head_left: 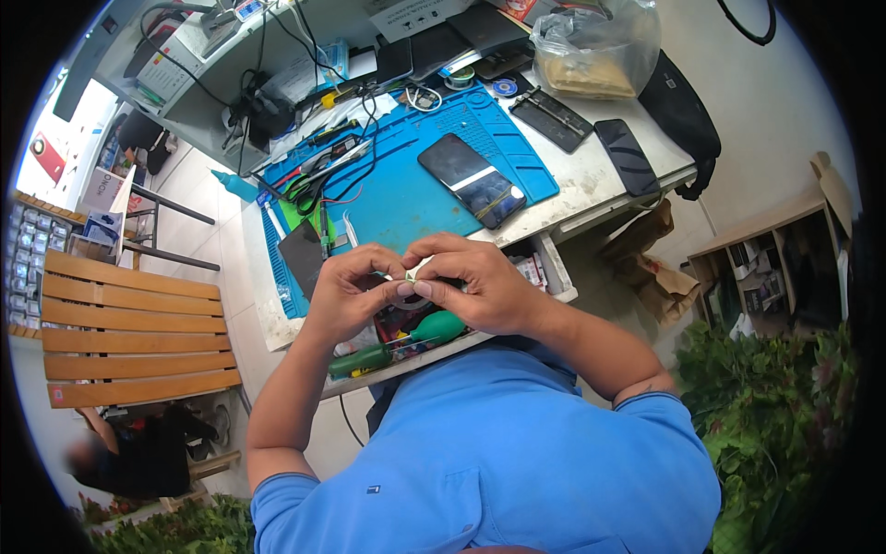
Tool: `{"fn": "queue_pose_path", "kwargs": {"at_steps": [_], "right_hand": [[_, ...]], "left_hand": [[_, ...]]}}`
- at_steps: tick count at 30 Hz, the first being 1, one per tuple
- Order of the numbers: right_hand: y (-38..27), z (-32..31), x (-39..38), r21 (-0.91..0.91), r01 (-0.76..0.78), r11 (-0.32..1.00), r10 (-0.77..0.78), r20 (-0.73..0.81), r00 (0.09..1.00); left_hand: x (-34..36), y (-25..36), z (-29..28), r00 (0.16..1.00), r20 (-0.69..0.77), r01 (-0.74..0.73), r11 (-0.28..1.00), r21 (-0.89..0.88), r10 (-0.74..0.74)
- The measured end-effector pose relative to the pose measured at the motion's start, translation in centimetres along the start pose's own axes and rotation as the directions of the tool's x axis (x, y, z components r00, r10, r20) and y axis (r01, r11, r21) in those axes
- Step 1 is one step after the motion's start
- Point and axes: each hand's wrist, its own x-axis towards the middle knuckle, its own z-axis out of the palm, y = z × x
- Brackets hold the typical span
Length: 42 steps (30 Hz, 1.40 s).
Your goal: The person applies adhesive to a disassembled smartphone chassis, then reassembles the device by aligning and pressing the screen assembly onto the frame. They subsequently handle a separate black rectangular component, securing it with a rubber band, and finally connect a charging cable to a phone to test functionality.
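Above an open drawer (556,265), my left hand (355,291) and my right hand (484,284) meet, fingertips pinched together. Between them is a small whitish-green piece (418,269), thin and pale; its kind is too small to tell and the fingers hide most of it. Just under my right hand, a green bulb-shaped tool (437,327) lies in the drawer beside a second green handle (360,360). On the blue work mat (388,208) beyond my hands rests a black smartphone (472,181), its screen reflecting light.
Scissors (305,194), tweezers (350,231) and cables crowd the mat's left side. Another dark phone (629,157) and an opened phone frame (552,118) lie at right, near a plastic bag (600,55). A slatted wooden bench (138,328) and another person (138,452) are at left.
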Motion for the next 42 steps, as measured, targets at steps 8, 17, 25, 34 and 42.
{"fn": "queue_pose_path", "kwargs": {"at_steps": [8,17,25,34,42], "right_hand": [[-0.6,0.4,-1.0,-0.003,-0.074,0.997,0.074,-0.039,0.996],[-1.3,-0.7,-1.4,-0.007,-0.072,0.997,0.072,0.046,0.996],[-1.9,-1.3,-2.0,-0.015,-0.037,0.999,0.038,0.067,0.997],[-2.7,-2.1,-1.9,-0.056,-0.08,0.995,0.09,0.22,0.971],[-2.5,-2.1,-1.6,-0.091,-0.079,0.993,0.098,0.217,0.971]], "left_hand": [[-0.2,-0.6,0.3,0.991,0.059,0.13,0.971,-0.199,-0.121],[-0.5,-0.8,1.7,0.991,0.069,0.13,0.942,-0.311,-0.114],[-0.8,-1.2,2.7,0.98,0.115,0.197,0.893,-0.404,-0.164],[-1.0,-1.3,2.7,0.946,0.187,0.315,0.88,-0.356,-0.264],[-0.9,-0.5,2.5,0.941,0.203,0.328,0.876,-0.354,-0.27]]}}
